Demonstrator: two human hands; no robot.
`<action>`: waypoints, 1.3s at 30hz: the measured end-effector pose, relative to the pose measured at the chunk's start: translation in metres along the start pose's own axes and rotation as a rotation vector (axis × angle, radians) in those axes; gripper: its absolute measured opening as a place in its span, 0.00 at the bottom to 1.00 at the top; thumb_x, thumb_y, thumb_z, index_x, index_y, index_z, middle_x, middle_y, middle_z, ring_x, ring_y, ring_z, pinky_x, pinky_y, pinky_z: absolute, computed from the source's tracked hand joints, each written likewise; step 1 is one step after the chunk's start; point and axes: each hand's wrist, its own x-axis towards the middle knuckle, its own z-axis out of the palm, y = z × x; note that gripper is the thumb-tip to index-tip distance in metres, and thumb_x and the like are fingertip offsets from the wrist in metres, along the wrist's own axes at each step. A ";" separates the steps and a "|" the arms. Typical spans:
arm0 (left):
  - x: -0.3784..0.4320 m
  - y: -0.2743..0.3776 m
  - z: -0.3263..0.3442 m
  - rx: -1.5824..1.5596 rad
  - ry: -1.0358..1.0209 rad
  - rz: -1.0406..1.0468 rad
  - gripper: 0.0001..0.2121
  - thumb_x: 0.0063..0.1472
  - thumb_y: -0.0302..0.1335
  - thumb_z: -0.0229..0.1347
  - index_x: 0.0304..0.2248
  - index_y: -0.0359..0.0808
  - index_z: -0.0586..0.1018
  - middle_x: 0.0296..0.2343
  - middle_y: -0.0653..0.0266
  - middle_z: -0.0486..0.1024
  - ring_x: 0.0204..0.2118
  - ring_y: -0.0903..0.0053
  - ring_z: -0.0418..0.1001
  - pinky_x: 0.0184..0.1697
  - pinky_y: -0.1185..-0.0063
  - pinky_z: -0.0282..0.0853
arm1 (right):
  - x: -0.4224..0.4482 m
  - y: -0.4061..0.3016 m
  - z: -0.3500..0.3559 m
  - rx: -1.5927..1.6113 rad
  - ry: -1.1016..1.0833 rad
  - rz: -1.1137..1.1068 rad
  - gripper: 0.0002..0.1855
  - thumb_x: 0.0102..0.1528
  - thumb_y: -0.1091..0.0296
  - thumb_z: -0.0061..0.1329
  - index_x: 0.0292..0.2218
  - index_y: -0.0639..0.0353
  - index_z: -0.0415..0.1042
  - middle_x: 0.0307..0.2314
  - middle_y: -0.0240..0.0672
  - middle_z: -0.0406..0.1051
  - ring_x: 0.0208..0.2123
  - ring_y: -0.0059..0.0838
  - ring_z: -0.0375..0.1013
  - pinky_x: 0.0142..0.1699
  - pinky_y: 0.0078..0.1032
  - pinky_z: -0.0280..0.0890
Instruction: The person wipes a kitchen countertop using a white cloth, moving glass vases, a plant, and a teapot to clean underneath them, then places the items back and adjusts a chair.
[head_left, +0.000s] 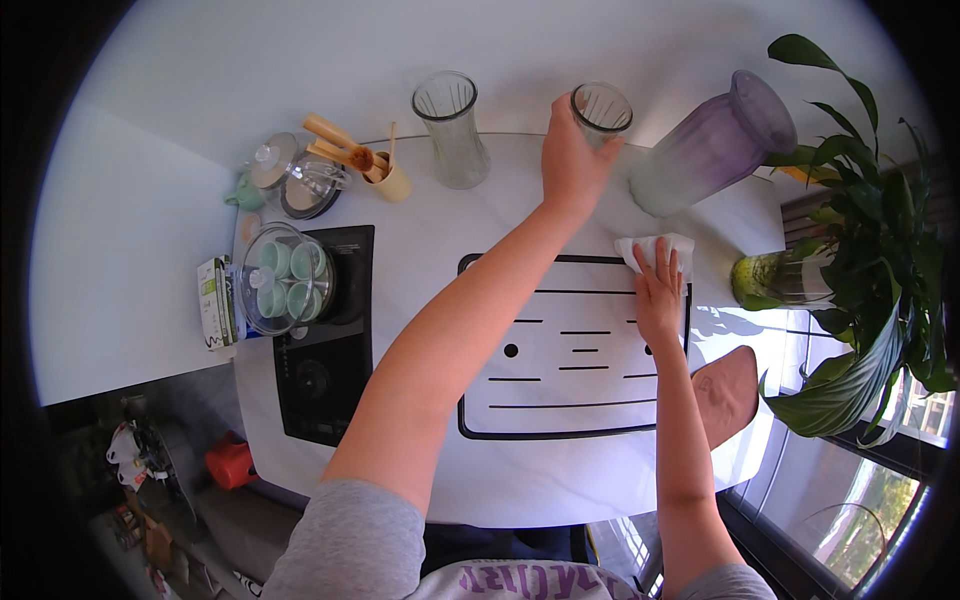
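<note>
My left hand (574, 161) grips a clear ribbed glass vase (602, 109) near the back of the white counter, fingers wrapped around its side below the dark-looking rim. My right hand (660, 285) lies flat, fingers spread, on a crumpled white cloth or tissue (684, 251). That cloth covers the far right corner of a white tray with black lines (555, 386). A second ribbed glass vase (454, 139) stands left of my left hand. To the right is a larger vase (701, 150), purple at the top and paler below.
On the left are an induction cooktop (324, 390), a glass pot with green cups (289, 277), cartons (217, 304) and a holder of wooden utensils (394, 184). A leafy plant (862, 285) overhangs the right side. A brown board or mat (727, 394) lies beside my right forearm.
</note>
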 end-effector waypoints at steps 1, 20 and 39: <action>-0.003 -0.001 -0.003 0.006 0.003 0.002 0.30 0.45 0.27 0.64 0.46 0.29 0.62 0.44 0.52 0.67 0.48 0.66 0.66 0.50 0.75 0.61 | 0.000 -0.002 0.000 0.012 -0.004 0.001 0.23 0.59 0.64 0.34 0.55 0.35 0.61 0.60 0.30 0.44 0.62 0.40 0.39 0.63 0.40 0.36; 0.015 -0.037 -0.115 0.274 0.291 -0.092 0.29 0.45 0.29 0.63 0.45 0.29 0.64 0.38 0.53 0.70 0.42 0.62 0.68 0.48 0.72 0.61 | 0.002 -0.163 0.053 0.086 -0.051 -0.288 0.22 0.57 0.65 0.37 0.53 0.52 0.61 0.57 0.40 0.49 0.60 0.45 0.45 0.61 0.41 0.43; -0.159 0.104 -0.246 0.006 0.089 -0.196 0.28 0.46 0.11 0.54 0.49 0.32 0.63 0.46 0.54 0.65 0.48 0.71 0.65 0.50 0.74 0.65 | 0.105 -0.246 0.103 0.009 -0.138 -0.398 0.23 0.60 0.63 0.31 0.57 0.44 0.53 0.59 0.38 0.43 0.61 0.48 0.37 0.63 0.46 0.35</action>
